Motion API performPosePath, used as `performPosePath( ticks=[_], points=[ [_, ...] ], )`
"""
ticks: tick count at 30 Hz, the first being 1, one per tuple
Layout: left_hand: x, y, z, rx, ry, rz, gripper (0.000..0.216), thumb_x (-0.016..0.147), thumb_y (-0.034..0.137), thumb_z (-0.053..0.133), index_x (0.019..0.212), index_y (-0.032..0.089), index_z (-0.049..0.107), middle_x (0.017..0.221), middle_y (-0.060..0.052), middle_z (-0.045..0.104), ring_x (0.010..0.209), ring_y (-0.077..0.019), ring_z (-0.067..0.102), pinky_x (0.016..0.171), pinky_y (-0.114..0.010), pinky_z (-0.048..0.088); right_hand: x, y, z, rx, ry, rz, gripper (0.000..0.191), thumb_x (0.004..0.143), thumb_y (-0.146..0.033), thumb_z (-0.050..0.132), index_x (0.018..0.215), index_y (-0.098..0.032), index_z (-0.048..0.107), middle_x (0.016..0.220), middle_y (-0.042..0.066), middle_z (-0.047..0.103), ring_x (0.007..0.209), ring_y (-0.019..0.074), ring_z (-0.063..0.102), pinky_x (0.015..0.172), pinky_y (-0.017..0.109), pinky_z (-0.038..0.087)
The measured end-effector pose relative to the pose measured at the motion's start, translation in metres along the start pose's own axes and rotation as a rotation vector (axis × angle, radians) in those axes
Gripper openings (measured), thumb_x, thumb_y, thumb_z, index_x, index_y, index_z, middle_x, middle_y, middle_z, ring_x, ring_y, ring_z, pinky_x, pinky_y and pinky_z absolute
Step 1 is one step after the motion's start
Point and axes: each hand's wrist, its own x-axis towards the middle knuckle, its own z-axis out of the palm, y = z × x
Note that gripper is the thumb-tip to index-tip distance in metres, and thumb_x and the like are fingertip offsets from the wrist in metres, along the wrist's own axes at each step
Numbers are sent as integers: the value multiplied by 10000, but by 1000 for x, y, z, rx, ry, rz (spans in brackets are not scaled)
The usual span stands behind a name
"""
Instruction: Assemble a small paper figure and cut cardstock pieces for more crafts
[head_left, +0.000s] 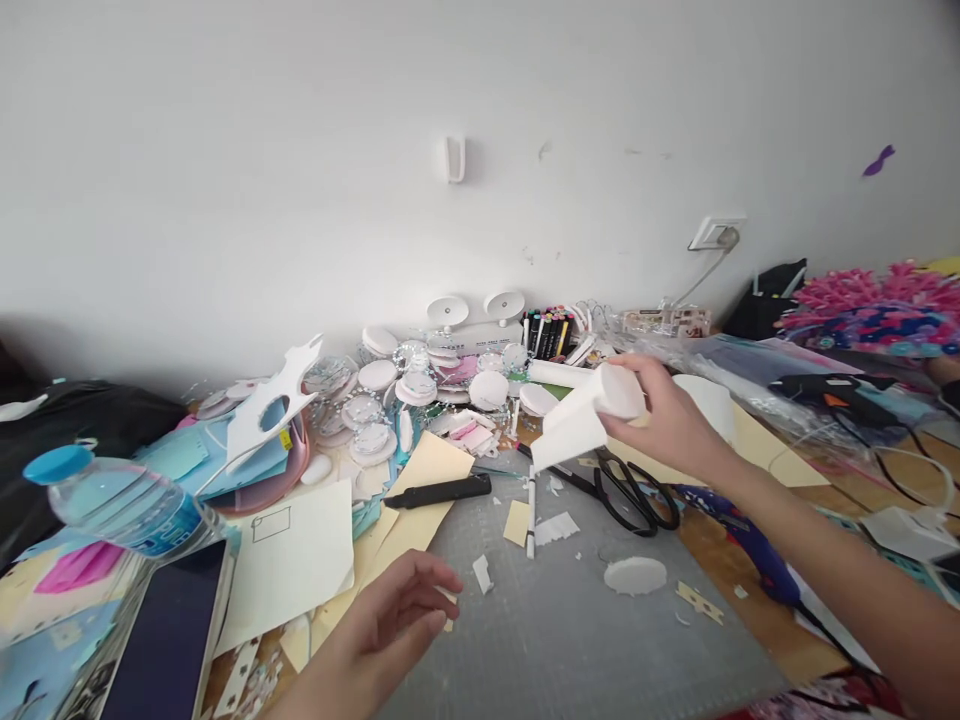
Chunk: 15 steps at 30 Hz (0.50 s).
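Observation:
My right hand (667, 415) grips a white roll (619, 390) above the grey cutting mat (495, 610). A loose white sheet (574, 425) slants down from the roll to the left. My left hand (394, 625) hovers low over the mat's left edge, fingers half bent and apart from the thumb, with nothing in it. Black-handled scissors (637, 495) lie below my right hand. A white pen (531, 510) and a white oval piece (635, 576) rest on the mat among paper scraps. Beyond my left hand is a black marker (439, 490).
A water bottle (124, 505) and a phone (169, 630) are at the left. White discs with tinsel (416, 388) crowd the back, beside colored markers (547, 335). At the right lie a blue glue gun (750, 550) with a cord, a black-and-orange tool (832, 392) and pink decorations (885, 300).

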Motion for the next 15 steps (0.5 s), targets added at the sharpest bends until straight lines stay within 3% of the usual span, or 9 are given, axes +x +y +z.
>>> performPosePath(
  ticks=[4, 8, 10, 13, 15],
  points=[
    [1, -6, -15, 228, 26, -4, 267, 966, 452, 461, 1142, 268, 543, 1133, -71, 613, 1102, -221, 583, 980, -372, 454, 41, 41, 30, -72, -109, -50, 578, 741, -344, 662, 1255, -179, 453, 1254, 158, 554, 1161, 355, 555, 973, 497, 453],
    [12, 8, -32, 578, 92, 110, 176, 963, 318, 444, 1089, 255, 551, 1085, -47, 639, 1028, -187, 613, 912, -326, 496, 53, 60, 57, -90, -208, -125, 553, 754, -336, 638, 1254, -180, 462, 1246, 149, 552, 1173, 339, 553, 994, 470, 440],
    [33, 24, -39, 751, 155, 193, 156, 949, 246, 443, 1049, 236, 563, 973, -24, 653, 894, -159, 636, 810, -291, 519, 55, 63, 64, -98, -221, -150, 545, 788, -348, 612, 1279, -184, 442, 1260, 153, 535, 1195, 336, 534, 1013, 475, 423],
    [88, 42, -49, 946, 287, 229, 119, 941, 201, 476, 959, 187, 593, 891, -17, 653, 745, -136, 635, 691, -264, 529, 54, 62, 69, -110, -219, -174, 559, 830, -364, 579, 1329, -189, 396, 1285, 163, 509, 1228, 340, 505, 1041, 498, 400],
    [132, 45, -53, 983, 357, 220, 131, 947, 220, 509, 1008, 153, 604, 999, -59, 648, 831, -165, 644, 795, -330, 538, 52, 60, 70, -123, -215, -186, 593, 839, -361, 577, 1365, -191, 361, 1324, 170, 483, 1262, 342, 478, 1069, 511, 380]
  ],
)
